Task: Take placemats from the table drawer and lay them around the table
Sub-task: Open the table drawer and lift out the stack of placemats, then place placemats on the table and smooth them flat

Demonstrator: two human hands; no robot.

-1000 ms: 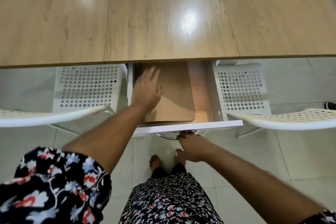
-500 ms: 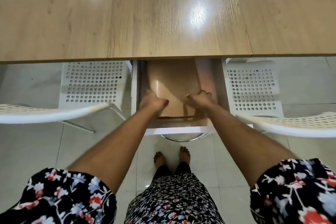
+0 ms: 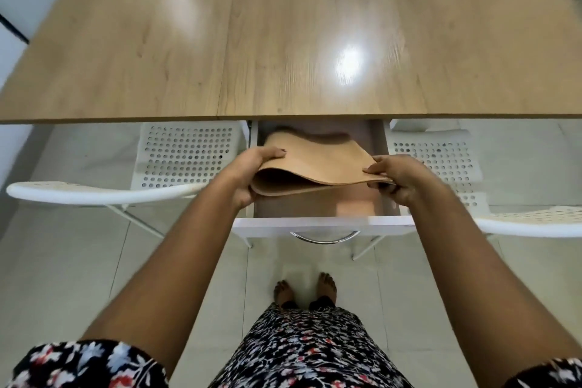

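Both hands, left (image 3: 252,172) and right (image 3: 395,178), pinch the sagging mats (image 3: 315,164) by their near corners above the open drawer (image 3: 321,224); the limp stack could snag under the table (image 3: 283,41) edge or slip apart.

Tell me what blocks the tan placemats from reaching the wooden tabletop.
Nothing visible does. The tan placemats, held by the left hand and right hand, are above the open white drawer; the wooden tabletop looks bare.

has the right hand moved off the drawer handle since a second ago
Yes. The right hand has gone up from the handle into the drawer and grips the placemats.
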